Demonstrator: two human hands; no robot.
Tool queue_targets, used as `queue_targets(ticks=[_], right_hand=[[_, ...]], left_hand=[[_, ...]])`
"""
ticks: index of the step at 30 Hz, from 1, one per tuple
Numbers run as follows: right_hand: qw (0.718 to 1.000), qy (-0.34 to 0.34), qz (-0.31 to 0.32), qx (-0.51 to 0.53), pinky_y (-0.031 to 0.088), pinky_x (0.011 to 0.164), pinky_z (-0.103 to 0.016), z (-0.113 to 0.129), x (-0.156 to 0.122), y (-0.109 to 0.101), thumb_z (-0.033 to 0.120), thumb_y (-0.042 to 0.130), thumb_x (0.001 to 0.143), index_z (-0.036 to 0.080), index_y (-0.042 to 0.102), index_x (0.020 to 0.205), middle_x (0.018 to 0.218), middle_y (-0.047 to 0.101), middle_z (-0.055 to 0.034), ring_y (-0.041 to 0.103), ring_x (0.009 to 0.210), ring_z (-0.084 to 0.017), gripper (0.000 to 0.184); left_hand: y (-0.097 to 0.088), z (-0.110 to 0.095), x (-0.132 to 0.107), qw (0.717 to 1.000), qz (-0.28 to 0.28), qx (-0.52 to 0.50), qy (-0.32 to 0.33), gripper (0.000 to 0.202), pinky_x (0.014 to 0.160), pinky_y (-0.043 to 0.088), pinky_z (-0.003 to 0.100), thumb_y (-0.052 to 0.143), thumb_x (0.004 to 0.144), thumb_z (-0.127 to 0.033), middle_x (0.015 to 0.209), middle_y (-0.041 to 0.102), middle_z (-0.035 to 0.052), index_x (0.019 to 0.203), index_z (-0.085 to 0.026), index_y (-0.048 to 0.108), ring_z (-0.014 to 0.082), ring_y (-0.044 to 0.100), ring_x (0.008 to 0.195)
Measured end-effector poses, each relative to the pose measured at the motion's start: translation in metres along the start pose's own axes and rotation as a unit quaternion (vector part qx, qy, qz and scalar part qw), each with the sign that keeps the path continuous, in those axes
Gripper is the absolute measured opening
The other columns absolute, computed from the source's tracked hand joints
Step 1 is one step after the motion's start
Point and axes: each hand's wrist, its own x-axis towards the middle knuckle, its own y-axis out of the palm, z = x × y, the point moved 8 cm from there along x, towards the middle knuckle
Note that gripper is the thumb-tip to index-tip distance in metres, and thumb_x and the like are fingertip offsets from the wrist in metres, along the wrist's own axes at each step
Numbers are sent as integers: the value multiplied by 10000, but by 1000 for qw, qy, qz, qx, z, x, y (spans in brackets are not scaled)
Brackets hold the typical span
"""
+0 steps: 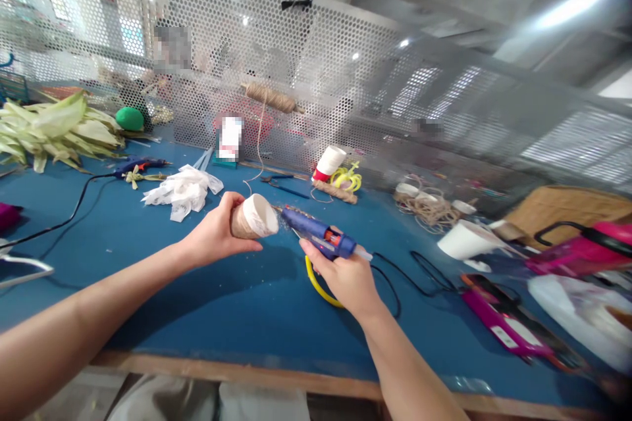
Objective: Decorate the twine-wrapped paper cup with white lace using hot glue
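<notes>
My left hand (222, 230) is closed around a small twine-wrapped paper cup (254, 217), tilted so that its white end faces right. In my right hand (345, 273) is a blue glue gun (316, 230) with a clear glue stick poking out of its back. The nozzle points left and comes close to the cup's white end; I cannot tell whether they touch. Partly behind my right hand a yellow ring (318, 283) lies on the blue table (222, 316). The black cord of the glue gun trails off to the right.
A perforated metal screen (306, 66) with a twine spool (271, 97) borders the table's back. Husks (54, 125), another glue gun (141, 166) and white cloth (182, 189) lie left. Pliers (284, 185), a cup (330, 161), twine (427, 207) and a magenta power strip (503, 316) lie elsewhere.
</notes>
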Motion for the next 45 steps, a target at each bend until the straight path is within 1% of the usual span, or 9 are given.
queue_targets(ticks=[8,11,20,27,38,45], right_hand=[[999,-23,6,-48,472,575,-298,5,0,2,363,558,768,209,609,725,610,630,-39,617,617,-207,168],[998,-29,4,-54,474,573,-303,7,0,2,366,549,773,214,620,760,610,631,-41,621,641,-216,168],[998,-25,-7,-54,475,533,-291,6,0,0,381,556,763,212,627,743,576,621,-37,627,624,-219,185],[1000,-14,-12,-21,466,485,-287,1,0,0,398,578,739,214,628,758,578,623,-36,625,602,-218,191],[1000,0,-9,-12,468,490,-283,1,0,0,380,598,731,202,616,742,585,627,-35,629,602,-218,179],[999,-12,-12,-28,473,499,-287,3,0,-1,380,585,743,210,617,757,598,631,-36,631,610,-218,173]], left_hand=[[-1,-2,0,1000,-3,8,1,619,729,434,345,716,553,-378,952,506,44,990,-189,321,202,538,850],[-1,-2,-1,1000,-6,9,2,619,729,437,354,719,547,-369,941,514,41,994,-190,330,205,542,842],[-1,-1,0,1000,2,17,1,622,733,440,352,718,550,-382,937,508,38,990,-187,325,202,540,840],[-5,-1,1,1000,-10,20,8,624,756,437,364,717,553,-376,938,517,37,1006,-190,330,209,540,859],[-10,-2,3,999,-29,33,15,620,751,444,358,718,555,-377,966,523,46,996,-196,322,216,550,877],[-11,-2,3,999,-29,31,10,619,763,435,359,717,558,-375,974,515,54,993,-187,319,218,542,890]])
